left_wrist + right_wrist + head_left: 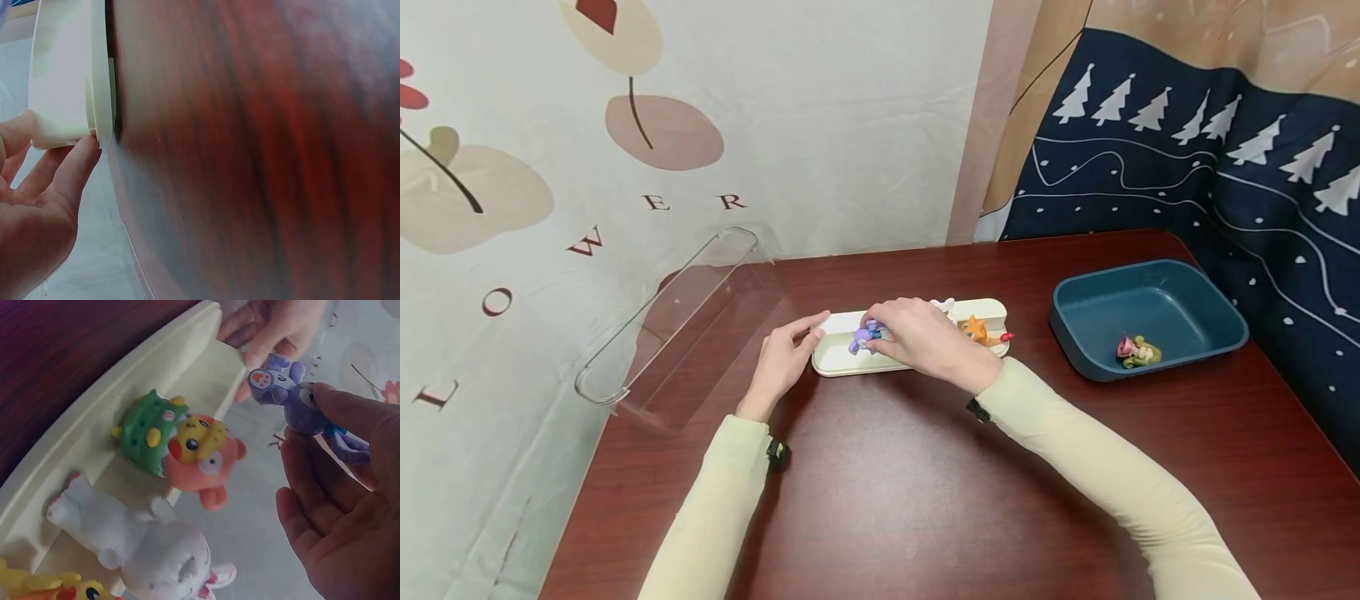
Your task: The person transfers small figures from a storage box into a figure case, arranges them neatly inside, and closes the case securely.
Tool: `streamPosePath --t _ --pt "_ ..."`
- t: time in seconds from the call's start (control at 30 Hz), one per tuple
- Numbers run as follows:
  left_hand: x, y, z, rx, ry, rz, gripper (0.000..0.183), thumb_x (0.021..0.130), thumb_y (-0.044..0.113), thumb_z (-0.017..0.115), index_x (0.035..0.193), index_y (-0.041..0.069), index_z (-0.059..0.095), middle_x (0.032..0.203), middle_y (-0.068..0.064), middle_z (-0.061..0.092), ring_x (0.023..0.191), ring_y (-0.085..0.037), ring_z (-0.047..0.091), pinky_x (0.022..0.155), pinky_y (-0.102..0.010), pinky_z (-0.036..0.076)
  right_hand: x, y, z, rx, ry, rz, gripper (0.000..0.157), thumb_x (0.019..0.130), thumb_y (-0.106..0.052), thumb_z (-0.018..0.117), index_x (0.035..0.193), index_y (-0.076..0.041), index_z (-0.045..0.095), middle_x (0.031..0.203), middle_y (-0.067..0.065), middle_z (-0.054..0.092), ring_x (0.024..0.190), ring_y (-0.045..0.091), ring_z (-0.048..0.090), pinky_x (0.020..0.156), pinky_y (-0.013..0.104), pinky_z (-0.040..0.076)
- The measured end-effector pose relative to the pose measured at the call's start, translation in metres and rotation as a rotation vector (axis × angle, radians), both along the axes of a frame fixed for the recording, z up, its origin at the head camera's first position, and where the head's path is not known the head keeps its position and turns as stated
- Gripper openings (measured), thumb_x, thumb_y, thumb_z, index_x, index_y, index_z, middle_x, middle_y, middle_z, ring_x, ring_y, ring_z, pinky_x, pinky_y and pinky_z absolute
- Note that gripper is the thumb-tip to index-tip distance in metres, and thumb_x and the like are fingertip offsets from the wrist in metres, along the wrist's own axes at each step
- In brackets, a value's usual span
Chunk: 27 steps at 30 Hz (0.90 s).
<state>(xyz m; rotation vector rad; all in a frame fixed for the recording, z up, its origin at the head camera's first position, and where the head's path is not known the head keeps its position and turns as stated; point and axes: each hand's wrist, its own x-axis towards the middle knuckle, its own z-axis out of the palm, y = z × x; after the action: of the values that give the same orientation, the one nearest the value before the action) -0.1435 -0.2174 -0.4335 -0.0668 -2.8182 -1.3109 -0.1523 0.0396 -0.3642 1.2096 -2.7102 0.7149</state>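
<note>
Sleeves (1086,429), right hand (925,337) pinching purple toy (302,417), partly hiding tray (841,358), teal bin (1112,312)

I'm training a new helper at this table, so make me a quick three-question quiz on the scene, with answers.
1. Short answer: which hand grips the purple toy?
2. True or false: in the head view, the teal bin stands to the right of the cream tray.
3. Multiple choice: what do the fingers of the left hand touch?
A) The clear plastic container
B) One end of the cream tray
C) The teal bin

Key:
1. The right hand.
2. True.
3. B.
</note>
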Motion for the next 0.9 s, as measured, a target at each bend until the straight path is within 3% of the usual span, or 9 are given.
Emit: streamPosePath --t 0.3,0.53,0.9 --pt "0.0 0.0 0.001 -0.008 -0.008 0.002 0.036 0.107 0.021 0.061 0.142 0.019 0.067 0.141 -0.009 0.064 0.128 -0.029 0.062 0.107 -0.048 0.046 -0.002 -0.008 -0.01 0.12 0.135 -0.014 0.027 0.092 -0.029 0.081 0.108 -0.011 0.069 0.093 0.0 0.073 0.095 0.023 0.069 0.089 0.043 0.051" --pt "0.0 0.0 0.001 -0.002 0.002 0.001 0.035 0.106 0.02 0.062 0.141 0.019 0.067 0.14 -0.009 0.064 0.126 -0.028 0.063 0.106 -0.048 0.047 -0.003 -0.009 -0.014 0.195 0.152 -0.044 0.029 0.094 -0.033 0.079 0.112 -0.013 0.07 0.097 0.0 0.076 0.109 0.025 0.067 0.093 0.044 0.049" --pt "0.001 0.0 0.002 -0.006 -0.002 0.0 0.036 0.106 0.021 0.062 0.141 0.019 0.067 0.14 -0.008 0.065 0.127 -0.028 0.063 0.107 -0.047 0.047 -0.006 -0.01 -0.019 0.22 0.145 -0.053 0.027 0.094 -0.033 0.08 0.11 -0.013 0.073 0.094 -0.001 0.076 0.109 0.025 0.064 0.095 0.045 0.047"
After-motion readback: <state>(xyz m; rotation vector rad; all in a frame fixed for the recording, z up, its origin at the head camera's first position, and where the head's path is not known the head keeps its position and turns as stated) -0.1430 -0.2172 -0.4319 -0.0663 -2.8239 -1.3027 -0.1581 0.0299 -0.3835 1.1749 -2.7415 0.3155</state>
